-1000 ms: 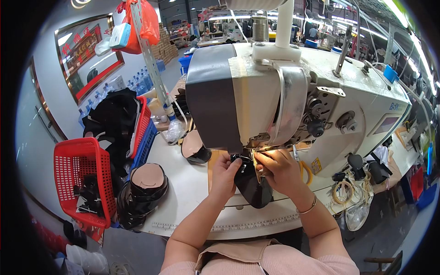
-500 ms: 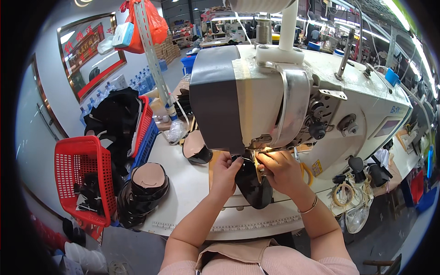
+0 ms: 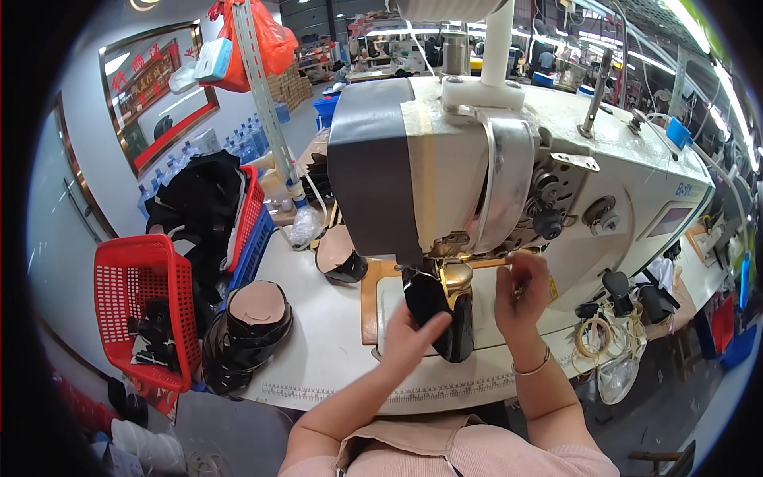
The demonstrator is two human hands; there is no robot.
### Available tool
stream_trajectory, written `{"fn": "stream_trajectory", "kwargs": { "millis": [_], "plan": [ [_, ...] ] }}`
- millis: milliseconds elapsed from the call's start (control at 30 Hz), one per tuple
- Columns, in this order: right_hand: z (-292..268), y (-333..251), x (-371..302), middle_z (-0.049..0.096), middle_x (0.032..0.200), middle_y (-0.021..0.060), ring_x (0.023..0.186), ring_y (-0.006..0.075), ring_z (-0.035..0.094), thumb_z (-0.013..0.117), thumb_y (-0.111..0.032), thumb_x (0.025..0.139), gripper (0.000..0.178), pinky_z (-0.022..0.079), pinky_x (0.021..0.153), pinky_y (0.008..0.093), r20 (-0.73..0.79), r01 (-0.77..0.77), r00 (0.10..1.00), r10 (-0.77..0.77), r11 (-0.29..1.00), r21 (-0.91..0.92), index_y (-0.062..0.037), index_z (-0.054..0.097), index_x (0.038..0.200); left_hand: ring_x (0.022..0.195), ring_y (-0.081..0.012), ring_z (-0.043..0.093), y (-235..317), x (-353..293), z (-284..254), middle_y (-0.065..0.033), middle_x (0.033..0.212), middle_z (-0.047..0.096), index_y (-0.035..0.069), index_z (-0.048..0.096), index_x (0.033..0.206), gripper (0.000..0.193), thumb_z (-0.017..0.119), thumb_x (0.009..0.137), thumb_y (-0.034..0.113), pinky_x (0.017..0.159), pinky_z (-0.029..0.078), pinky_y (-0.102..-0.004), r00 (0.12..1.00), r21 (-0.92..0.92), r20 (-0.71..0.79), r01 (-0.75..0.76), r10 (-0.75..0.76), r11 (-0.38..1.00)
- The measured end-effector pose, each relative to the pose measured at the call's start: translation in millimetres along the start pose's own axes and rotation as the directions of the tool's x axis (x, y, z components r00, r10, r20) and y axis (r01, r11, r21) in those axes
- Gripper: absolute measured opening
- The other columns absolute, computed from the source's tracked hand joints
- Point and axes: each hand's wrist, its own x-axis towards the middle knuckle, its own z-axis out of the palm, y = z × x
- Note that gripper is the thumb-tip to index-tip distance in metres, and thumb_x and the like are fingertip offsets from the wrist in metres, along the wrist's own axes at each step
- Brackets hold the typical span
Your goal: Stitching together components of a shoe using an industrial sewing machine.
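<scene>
A black shoe upper (image 3: 459, 330), part glossy and part matte, lies under the sewing machine's (image 3: 445, 167) needle area and hangs toward me. My left hand (image 3: 409, 342) is at its left side, the thumb across the matte flap and the other fingers partly hidden along its edge. To the right, apart from the upper, my right hand (image 3: 523, 294) is raised with curled fingers. Something small and shiny seems to show between them, but I cannot make it out. A lit metal post (image 3: 457, 276) stands beside the upper beneath the machine head.
At left on the table stand a stack of black uppers with pinkish linings (image 3: 253, 322) and a single similar one (image 3: 340, 253). Red baskets (image 3: 147, 306) with black pieces stand beyond the left edge. Tape rolls and tangled trimmings (image 3: 608, 338) lie at right; a ruler strip (image 3: 397, 395) runs along the front.
My right hand has come off the upper and moved right, over where yellow scissor handles showed. My left hand has slid down toward me, and the upper's left part now shows its matte side.
</scene>
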Motion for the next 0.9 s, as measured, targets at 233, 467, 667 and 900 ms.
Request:
{"fn": "stream_trajectory", "kwargs": {
  "millis": [233,467,667,900],
  "plan": [
    [-4,17,-18,0.049,0.082,0.0083,0.061,0.0168,0.044,0.064,-0.002,0.076,0.017,0.037,0.053,0.0265,0.074,0.038,0.997,-0.036,0.999,-0.026,-0.0027,0.055,0.09,0.086,-0.0131,0.061,2,-10,-7,-0.007,0.099,0.061,0.002,0.053,0.107,0.023,0.058,0.085,0.003,0.074,0.051,-0.0247,0.976,-0.409,0.11,0.219,-0.19,0.886],
    [-18,18,5,0.052,0.069,0.0046,0.061,0.0149,0.047,0.065,-0.02,0.081,0.021,0.04,0.056,0.0273,0.733,-0.365,0.627,0.264,0.931,-0.022,-0.0005,0.058,0.077,0.089,-0.0137,0.061,3,-8,-7,-0.0076,0.101,0.061,0.001,0.053,0.108,0.024,0.058,0.085,0.003,0.077,0.051,-0.0256,0.983,-0.359,0.122,0.169,-0.134,0.918],
    [-25,4,33,0.058,0.077,-0.0004,0.06,0.0036,0.044,0.068,-0.016,0.08,0.016,0.037,0.053,0.0202,0.851,-0.571,0.288,0.439,0.792,-0.215,-0.003,0.059,0.077,0.091,-0.0135,0.06,29,-12,2,-0.0071,0.1,0.062,0.002,0.054,0.106,0.022,0.059,0.086,0.007,0.078,0.049,-0.0247,0.942,-0.499,0.194,0.335,-0.273,0.799],
    [-26,34,-3,0.049,0.075,-0.004,0.062,0.0031,0.041,0.07,-0.01,0.076,0.014,0.033,0.054,0.0188,0.767,-0.468,0.607,0.211,0.874,0.13,-0.0032,0.057,0.073,0.081,-0.0063,0.056,-4,-18,-6,-0.0017,0.093,0.061,0.0,0.056,0.105,0.022,0.06,0.087,0.012,0.07,0.046,-0.0201,0.997,-0.064,0.05,0.06,-0.057,0.996]
  ]
}}
